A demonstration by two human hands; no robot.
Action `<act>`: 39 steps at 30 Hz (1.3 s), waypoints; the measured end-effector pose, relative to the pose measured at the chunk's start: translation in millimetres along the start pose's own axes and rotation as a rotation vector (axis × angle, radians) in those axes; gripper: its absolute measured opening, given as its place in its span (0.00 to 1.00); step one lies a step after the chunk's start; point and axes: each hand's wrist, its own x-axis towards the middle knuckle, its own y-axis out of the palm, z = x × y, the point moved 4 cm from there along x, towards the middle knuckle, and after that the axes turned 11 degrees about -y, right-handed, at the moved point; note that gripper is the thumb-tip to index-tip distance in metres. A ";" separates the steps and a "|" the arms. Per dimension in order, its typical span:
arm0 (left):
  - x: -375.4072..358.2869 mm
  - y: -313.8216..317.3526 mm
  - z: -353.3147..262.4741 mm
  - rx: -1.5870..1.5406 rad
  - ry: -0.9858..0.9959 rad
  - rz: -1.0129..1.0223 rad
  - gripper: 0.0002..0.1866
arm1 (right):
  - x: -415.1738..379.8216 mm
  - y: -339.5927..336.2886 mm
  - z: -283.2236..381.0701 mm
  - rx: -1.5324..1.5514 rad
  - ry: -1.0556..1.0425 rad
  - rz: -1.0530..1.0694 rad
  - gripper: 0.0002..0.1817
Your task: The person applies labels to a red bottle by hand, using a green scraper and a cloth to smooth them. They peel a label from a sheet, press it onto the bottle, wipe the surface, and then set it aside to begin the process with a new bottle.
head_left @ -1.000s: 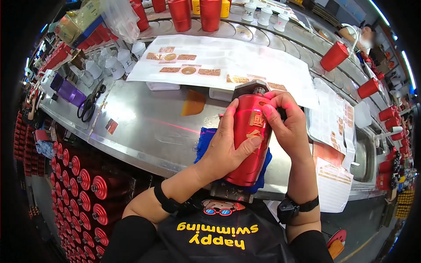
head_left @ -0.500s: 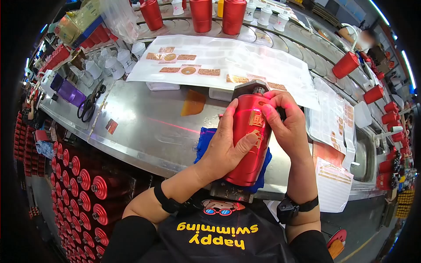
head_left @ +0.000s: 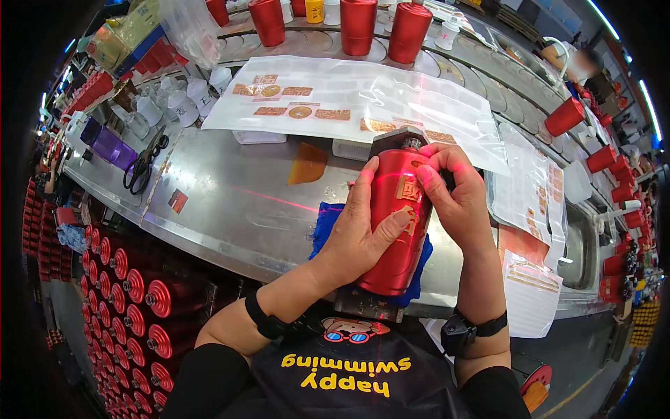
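A red bottle (head_left: 387,262) with gold characters lies in front of me on a blue cloth (head_left: 325,225), its threaded neck pointing away. My left hand (head_left: 359,234) wraps round its left side, thumb across the front by the lower gold lettering. At the upper right of the bottle, near the shoulder, my right hand (head_left: 450,188) has thumb and forefinger pressed close together against the surface. Whether something small sits between those fingertips I cannot make out. A red laser line crosses the bottle and fingers. Behind the neck stands a dark metal holder (head_left: 398,138).
A clear sheet of gold decals (head_left: 300,98) lies behind the bottle. Scissors (head_left: 143,167), a purple bottle (head_left: 108,143) and an amber piece (head_left: 307,164) are to the left. Red bottles (head_left: 357,28) stand on a conveyor (head_left: 447,66). Many red bottles (head_left: 118,307) fill the lower left.
The red bottles on the conveyor have shifted to the right. My hands and the held bottle have hardly moved.
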 end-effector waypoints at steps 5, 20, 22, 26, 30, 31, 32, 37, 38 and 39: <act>0.7 -0.2 0.7 -0.016 -0.002 0.010 0.48 | -0.3 0.4 -1.1 0.012 0.009 -0.001 0.08; 0.0 0.4 2.1 -0.027 -0.016 0.010 0.48 | -0.9 -0.2 -3.5 0.004 0.003 0.004 0.08; 0.3 0.3 4.2 -0.039 -0.030 0.016 0.48 | -1.2 -0.2 -3.5 0.007 0.006 0.002 0.08; 0.4 0.6 2.9 -0.043 -0.016 0.017 0.48 | -1.3 -0.5 -2.6 0.011 0.018 0.040 0.07; 0.5 0.5 2.4 -0.040 -0.013 0.019 0.48 | -1.0 0.0 -2.1 0.019 0.027 0.001 0.08; 0.5 0.6 2.4 -0.036 -0.013 0.018 0.48 | -1.0 -0.1 -2.0 0.016 0.022 0.003 0.08; 0.3 0.7 2.6 -0.044 -0.015 0.020 0.48 | -0.7 -0.3 -1.8 0.013 0.017 0.004 0.08; 0.3 0.6 5.1 -0.051 -0.007 0.021 0.48 | -0.6 0.3 -2.5 0.013 0.006 0.000 0.09; 0.3 0.5 4.8 -0.049 -0.009 0.022 0.48 | -0.6 0.2 -2.6 0.014 0.007 -0.002 0.08; 0.4 0.3 4.2 -0.047 -0.010 0.024 0.48 | -0.6 0.2 -2.7 0.015 0.008 -0.004 0.08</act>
